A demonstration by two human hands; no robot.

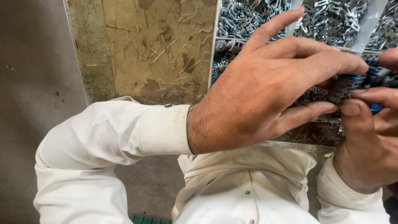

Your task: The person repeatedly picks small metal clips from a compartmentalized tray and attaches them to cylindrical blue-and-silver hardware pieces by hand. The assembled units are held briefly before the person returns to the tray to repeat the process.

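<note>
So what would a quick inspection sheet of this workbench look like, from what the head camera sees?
Surface: worn, scratched yellowish board at left; a tray with white dividers at right.
Job's things: a small part with blue and perforated metal pieces, pinched between both hands.
Clutter: heaps of small shiny metal clips filling the tray compartments.
Grippers: left hand fingers close on the part from the left; right hand grips it from the right, thumb on top.
Cables: nothing seen.
Surroundings: grey floor at left; the person's cream long-sleeved shirt below.
</note>
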